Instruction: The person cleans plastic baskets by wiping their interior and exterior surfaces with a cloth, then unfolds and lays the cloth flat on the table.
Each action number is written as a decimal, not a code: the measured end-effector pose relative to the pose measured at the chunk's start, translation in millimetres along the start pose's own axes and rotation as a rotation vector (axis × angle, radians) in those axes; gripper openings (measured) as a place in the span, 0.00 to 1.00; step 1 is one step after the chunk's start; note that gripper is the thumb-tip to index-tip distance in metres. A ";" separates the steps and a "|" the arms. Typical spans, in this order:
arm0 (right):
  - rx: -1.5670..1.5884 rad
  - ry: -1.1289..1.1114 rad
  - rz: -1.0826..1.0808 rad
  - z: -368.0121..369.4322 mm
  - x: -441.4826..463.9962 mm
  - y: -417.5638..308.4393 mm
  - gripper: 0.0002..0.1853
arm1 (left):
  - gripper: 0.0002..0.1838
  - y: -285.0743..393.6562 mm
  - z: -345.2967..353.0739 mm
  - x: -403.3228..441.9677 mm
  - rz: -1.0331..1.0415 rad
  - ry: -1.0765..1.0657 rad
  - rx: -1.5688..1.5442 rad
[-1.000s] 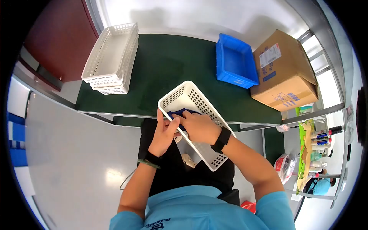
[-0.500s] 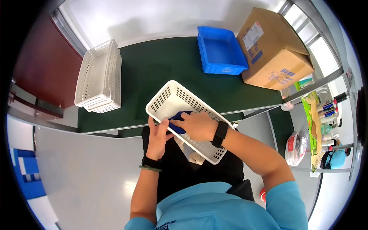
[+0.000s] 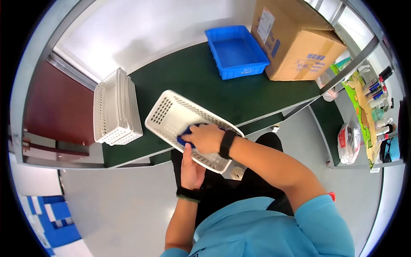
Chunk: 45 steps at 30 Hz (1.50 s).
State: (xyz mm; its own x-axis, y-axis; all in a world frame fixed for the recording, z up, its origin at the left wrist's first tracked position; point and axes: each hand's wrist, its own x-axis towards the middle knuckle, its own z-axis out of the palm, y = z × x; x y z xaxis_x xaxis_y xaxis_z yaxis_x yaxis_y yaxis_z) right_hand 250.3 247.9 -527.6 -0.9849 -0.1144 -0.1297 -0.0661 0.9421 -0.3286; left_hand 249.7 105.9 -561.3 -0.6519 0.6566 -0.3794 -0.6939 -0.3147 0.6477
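A white plastic basket (image 3: 172, 119) with slotted walls is held at a tilt over my lap, by the near edge of the table. My left hand (image 3: 191, 173) grips its near long side, thumb up against the wall and fingers partly hidden beneath. Inside the basket, my right hand (image 3: 207, 139) presses a dark blue cloth (image 3: 183, 139) against the inner surface near that same side. Much of the cloth is covered by my right fingers.
Stacked white baskets (image 3: 114, 111) stand on the left of the dark green table (image 3: 188, 68). Toward the back right are a blue bin (image 3: 236, 50) and a large cardboard box (image 3: 299, 47). Bottles (image 3: 376, 94) and a plastic bag (image 3: 349, 143) are farther right.
The view has turned, and the basket now appears farther left. My left fingers have gone from the near rim to lower on the outside. My right hand stays on the cloth.
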 end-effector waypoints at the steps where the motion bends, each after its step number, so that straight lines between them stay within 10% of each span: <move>1: -0.017 -0.086 -0.012 -1.5 -7.5 -5.7 0.23 | 0.31 1.3 -6.1 0.5 0.025 0.016 -0.033; 16: -0.131 0.628 0.044 -3.1 -54.4 -33.9 0.29 | 0.39 23.1 23.1 -41.9 0.304 0.032 0.580; 24: 0.007 0.549 -0.069 -22.6 -67.6 -50.0 0.27 | 0.31 28.2 13.4 -45.8 0.524 0.142 0.296; 35: -0.036 0.556 0.016 16.4 -77.7 -45.3 0.13 | 0.38 21.9 5.1 -44.1 0.739 0.187 0.667; 45: -0.029 0.524 0.296 43.3 -34.4 2.1 0.33 | 0.31 20.4 -2.5 -5.1 0.457 0.131 0.917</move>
State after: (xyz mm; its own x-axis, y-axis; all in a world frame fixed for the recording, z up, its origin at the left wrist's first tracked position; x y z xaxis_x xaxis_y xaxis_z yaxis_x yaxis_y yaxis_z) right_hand 291.0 240.2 -564.3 -0.9092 0.3180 0.2689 0.2260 0.9192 -0.3226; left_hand 238.1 94.4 -547.8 -0.8611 0.5084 -0.0043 0.0921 0.1642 0.9821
